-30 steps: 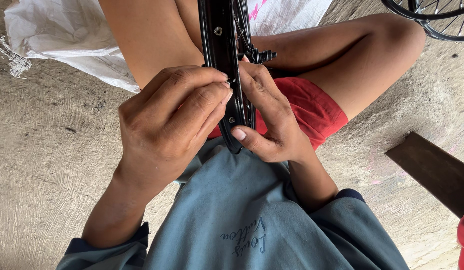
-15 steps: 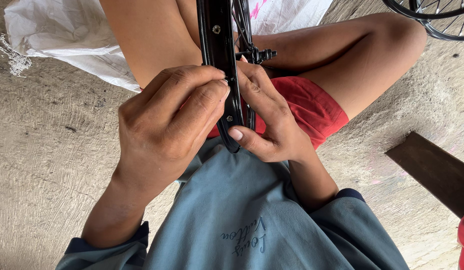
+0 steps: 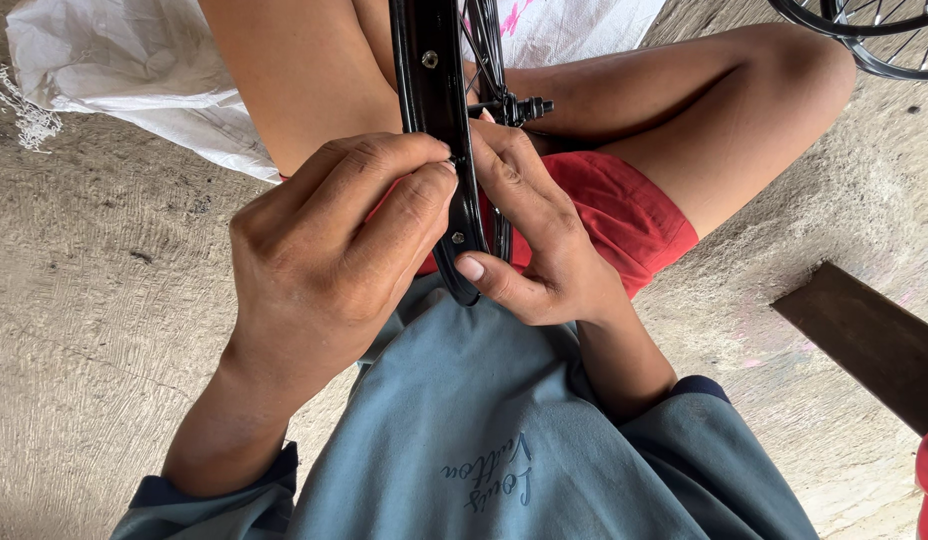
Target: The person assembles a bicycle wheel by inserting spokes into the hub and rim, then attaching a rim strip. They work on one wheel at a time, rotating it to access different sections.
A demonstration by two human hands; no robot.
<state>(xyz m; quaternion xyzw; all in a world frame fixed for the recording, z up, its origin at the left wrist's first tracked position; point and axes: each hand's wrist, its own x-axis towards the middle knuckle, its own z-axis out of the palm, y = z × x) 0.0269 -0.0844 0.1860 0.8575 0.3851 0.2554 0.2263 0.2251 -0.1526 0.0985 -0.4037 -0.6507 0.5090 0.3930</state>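
Black, stiff bicycle wheel rim (image 3: 431,120) at 12 o'clock, seemingly light: left hand (image 3: 334,245) pinches its edge; right hand (image 3: 534,230) grips the other side.

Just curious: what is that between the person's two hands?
A black bicycle wheel rim, upright, pinched between the left hand and right hand, seen from the head view.

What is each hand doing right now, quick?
Left hand: closed, fingertips pinched at the edge of the black wheel rim.
Right hand: closed on the same rim, thumb under its lower edge.
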